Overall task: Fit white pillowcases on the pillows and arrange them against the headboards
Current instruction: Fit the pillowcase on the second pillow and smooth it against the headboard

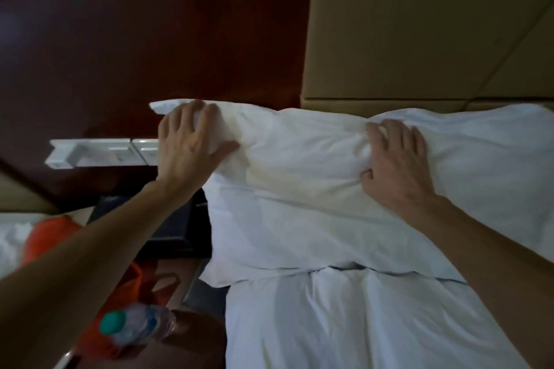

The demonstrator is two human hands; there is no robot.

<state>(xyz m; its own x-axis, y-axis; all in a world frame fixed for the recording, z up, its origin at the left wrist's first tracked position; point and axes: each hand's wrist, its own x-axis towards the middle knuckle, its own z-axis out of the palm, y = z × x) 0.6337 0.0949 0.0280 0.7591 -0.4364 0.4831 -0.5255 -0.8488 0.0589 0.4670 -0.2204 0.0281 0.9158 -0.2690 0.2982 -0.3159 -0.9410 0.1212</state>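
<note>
Creased white cloth pillow (314, 189), glossy dark wood wall panel (150, 24), clear plastic bottle (141, 325)

- Setting: a bedroom, hotel-room type judging by its fittings.
- One bed (359, 323) made up in plain white linen; a pillow (299, 204) in a white case lies across its head end.
- Tan padded headboard (419, 24) in large flat panels rises directly behind the pillow.
- Dark red-brown wood panelling (150, 24) beside the headboard carries a white switch plate (99, 151).
- Dark bedside unit (177, 225) below the switch plate, just beside the bed.
- More white bedding (12, 240) at the left edge, possibly a second bed.
- Loose items near the unit: a plastic water bottle (141, 323) with a green cap, an orange bag (51, 234).
</note>
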